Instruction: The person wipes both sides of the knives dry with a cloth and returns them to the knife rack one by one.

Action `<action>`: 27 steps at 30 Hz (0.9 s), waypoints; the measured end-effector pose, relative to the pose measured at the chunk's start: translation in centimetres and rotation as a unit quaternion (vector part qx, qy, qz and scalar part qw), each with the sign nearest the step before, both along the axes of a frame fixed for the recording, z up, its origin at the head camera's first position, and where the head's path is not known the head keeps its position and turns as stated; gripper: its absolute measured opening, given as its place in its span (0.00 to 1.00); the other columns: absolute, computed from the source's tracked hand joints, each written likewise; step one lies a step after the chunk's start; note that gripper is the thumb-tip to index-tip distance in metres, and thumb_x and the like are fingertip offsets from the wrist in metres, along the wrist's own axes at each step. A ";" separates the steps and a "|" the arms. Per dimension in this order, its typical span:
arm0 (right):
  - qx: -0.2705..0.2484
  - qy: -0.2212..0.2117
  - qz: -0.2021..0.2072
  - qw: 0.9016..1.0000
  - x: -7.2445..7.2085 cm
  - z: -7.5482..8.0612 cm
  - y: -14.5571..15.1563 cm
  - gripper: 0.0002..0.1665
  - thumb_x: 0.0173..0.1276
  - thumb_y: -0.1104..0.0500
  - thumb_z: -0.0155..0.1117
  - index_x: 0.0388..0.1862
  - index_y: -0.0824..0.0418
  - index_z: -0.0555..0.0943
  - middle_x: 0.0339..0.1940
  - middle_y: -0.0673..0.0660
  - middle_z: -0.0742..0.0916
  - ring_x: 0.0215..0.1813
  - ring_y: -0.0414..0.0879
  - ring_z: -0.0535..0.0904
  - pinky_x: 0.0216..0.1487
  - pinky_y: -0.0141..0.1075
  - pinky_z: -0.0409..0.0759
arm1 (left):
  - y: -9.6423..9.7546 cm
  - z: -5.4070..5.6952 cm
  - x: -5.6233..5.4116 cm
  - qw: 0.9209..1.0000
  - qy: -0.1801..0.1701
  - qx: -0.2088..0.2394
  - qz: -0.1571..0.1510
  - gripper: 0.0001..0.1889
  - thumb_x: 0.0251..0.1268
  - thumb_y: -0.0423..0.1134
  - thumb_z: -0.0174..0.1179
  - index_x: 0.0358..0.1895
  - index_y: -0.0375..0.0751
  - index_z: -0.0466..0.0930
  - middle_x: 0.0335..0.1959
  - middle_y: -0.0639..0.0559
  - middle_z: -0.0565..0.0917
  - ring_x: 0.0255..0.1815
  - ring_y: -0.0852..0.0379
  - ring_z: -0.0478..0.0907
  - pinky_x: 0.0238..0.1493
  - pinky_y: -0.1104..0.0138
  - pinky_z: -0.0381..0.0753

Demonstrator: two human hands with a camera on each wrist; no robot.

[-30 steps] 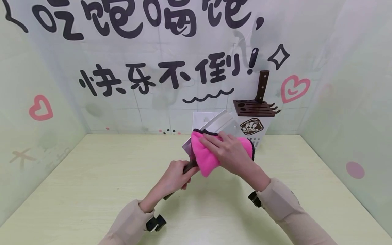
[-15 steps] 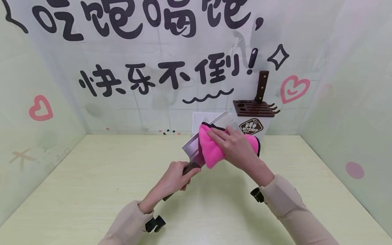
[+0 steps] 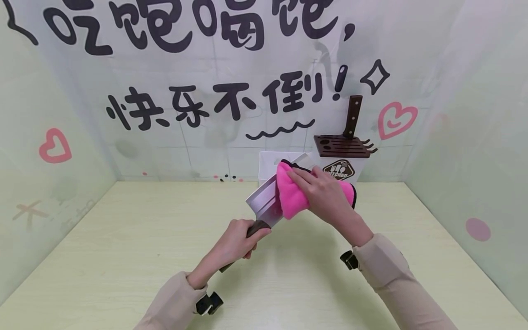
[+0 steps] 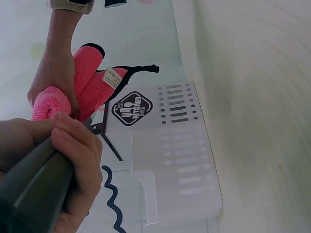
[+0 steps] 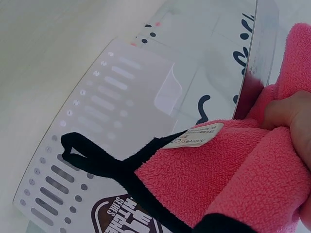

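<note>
In the head view my left hand (image 3: 236, 240) grips the dark handle of a cleaver (image 3: 264, 204), its blade pointing up and to the right above the table. My right hand (image 3: 327, 199) holds a folded pink cloth (image 3: 292, 199) with black edging against the blade, covering its middle. The blade's handle end and upper far corner show beside the cloth. The left wrist view has the handle (image 4: 36, 187) close up in the curled left fingers. From the right wrist, the cloth (image 5: 209, 170) with a white tag and black loop is bunched in the hand, beside the blade (image 5: 257, 53).
A white knife block (image 3: 344, 169) with a brown slotted top stands at the back right, one brown-handled knife (image 3: 353, 114) upright in it. A white perforated part (image 3: 270, 165) adjoins it on the left. Printed wall sheets enclose the pale wooden table (image 3: 144, 229).
My right hand has slid the cloth up and to the right along the blade, away from the handle, baring more metal there. My left hand and the cleaver have barely moved.
</note>
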State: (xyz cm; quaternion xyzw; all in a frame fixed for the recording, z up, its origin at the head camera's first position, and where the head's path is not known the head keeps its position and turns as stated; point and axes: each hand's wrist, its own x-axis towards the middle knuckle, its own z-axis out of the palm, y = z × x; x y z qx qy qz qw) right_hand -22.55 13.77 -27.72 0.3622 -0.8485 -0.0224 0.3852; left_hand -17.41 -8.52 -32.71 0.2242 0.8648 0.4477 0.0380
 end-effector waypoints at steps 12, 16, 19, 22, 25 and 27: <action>-0.027 -0.009 -0.028 0.999 -0.7 -0.1 0.7 0.40 0.39 0.61 0.75 0.56 0.61 0.74 0.50 0.58 0.81 0.30 0.51 0.68 0.25 0.35 0.71 | -0.1 -0.2 0.1 1.000 0.006 0.000 0.003 0.18 0.62 0.45 0.53 0.19 0.36 0.68 0.08 0.55 0.68 0.05 0.64 0.65 0.08 0.72 0.63; -0.033 -0.014 -0.037 0.999 -0.8 -0.2 1.0 0.39 0.40 0.61 0.75 0.56 0.62 0.73 0.51 0.59 0.80 0.29 0.51 0.68 0.27 0.35 0.71 | -0.1 -0.3 0.1 1.000 0.007 -0.001 0.003 0.17 0.62 0.44 0.53 0.20 0.37 0.68 0.08 0.56 0.68 0.05 0.65 0.65 0.08 0.71 0.64; -0.038 -0.018 -0.040 0.998 -0.9 -0.3 1.2 0.39 0.40 0.61 0.74 0.56 0.62 0.73 0.51 0.59 0.80 0.30 0.51 0.69 0.26 0.36 0.72 | -0.1 -0.4 0.1 1.000 0.008 -0.003 0.002 0.17 0.63 0.44 0.53 0.20 0.37 0.68 0.08 0.56 0.68 0.05 0.65 0.65 0.08 0.71 0.64; -0.045 -0.017 -0.043 0.998 -1.0 -0.4 1.5 0.40 0.39 0.61 0.75 0.56 0.62 0.73 0.51 0.59 0.80 0.30 0.52 0.69 0.25 0.36 0.72 | -0.1 -0.4 0.1 1.000 0.013 -0.005 0.000 0.17 0.63 0.44 0.53 0.20 0.37 0.68 0.08 0.56 0.68 0.05 0.65 0.65 0.08 0.71 0.64; -0.050 -0.013 -0.042 0.998 -1.1 -0.4 1.7 0.41 0.37 0.60 0.76 0.55 0.62 0.74 0.50 0.59 0.80 0.30 0.51 0.69 0.25 0.36 0.72 | 0.0 -0.4 0.1 1.000 0.016 -0.008 -0.002 0.17 0.63 0.43 0.53 0.20 0.37 0.69 0.07 0.56 0.67 0.05 0.65 0.65 0.08 0.71 0.63; -0.052 -0.008 -0.040 0.998 -1.2 -0.4 1.8 0.40 0.37 0.61 0.76 0.55 0.63 0.74 0.50 0.59 0.80 0.30 0.52 0.68 0.24 0.36 0.71 | 0.0 -0.4 0.0 1.000 0.017 -0.009 -0.001 0.16 0.63 0.43 0.53 0.20 0.37 0.69 0.07 0.56 0.67 0.05 0.65 0.65 0.08 0.72 0.63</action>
